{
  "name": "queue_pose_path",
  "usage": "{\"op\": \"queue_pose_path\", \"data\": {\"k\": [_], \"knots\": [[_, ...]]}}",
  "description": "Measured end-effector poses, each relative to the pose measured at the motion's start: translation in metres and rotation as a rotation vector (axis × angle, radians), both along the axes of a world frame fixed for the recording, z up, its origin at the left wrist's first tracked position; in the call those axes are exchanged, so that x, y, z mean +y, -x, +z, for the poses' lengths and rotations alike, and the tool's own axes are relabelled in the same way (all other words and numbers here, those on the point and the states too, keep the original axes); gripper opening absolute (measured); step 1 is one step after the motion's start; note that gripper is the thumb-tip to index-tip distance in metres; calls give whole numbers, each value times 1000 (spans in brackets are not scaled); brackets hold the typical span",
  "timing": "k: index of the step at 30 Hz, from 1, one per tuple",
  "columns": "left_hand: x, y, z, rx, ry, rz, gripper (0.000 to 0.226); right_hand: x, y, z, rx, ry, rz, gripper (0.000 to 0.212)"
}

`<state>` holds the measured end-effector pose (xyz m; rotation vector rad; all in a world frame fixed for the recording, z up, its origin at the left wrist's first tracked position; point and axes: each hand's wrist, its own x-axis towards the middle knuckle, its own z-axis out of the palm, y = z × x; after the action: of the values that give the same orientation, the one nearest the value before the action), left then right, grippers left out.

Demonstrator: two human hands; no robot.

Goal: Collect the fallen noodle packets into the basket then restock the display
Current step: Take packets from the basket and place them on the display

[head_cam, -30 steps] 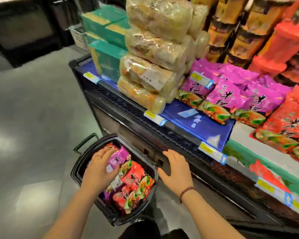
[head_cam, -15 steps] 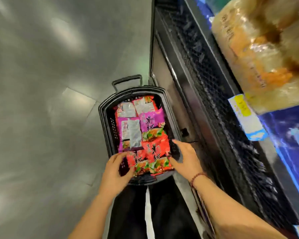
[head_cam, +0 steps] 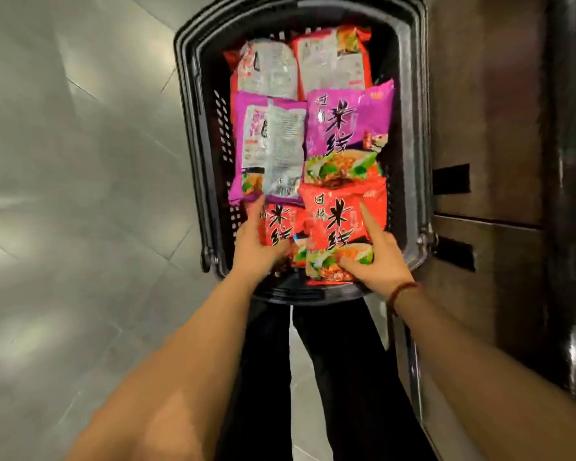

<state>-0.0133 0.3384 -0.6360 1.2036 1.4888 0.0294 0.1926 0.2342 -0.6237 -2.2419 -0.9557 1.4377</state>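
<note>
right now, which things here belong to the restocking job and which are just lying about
Job: black plastic basket, red noodle packets, purple noodle packets, left hand, right hand.
Just there: grey tiled floor, dark cabinet front, red bead bracelet.
</note>
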Motion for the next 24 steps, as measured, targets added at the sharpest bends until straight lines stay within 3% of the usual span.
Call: {"op": "queue_pose_path", "data": {"k": [3,8,13,19,24], "knots": [[-3,1,-19,-70,-4,-5,104,-3,8,-4,33,-22,-113,96],[-4,3,-18,5,-39,21,104,-3,17,-5,-13,-97,-197,91],[-5,4,8,-20,-88,25,84,-3,20,15,-16,-147,-250,85],[-7,29,79,-128,-73,65,70,-10,27,103,-20,-223,-463,81],[9,45,177,-227,-172,-34,76,-27,42,202,-38,-337,-618,83]]}}
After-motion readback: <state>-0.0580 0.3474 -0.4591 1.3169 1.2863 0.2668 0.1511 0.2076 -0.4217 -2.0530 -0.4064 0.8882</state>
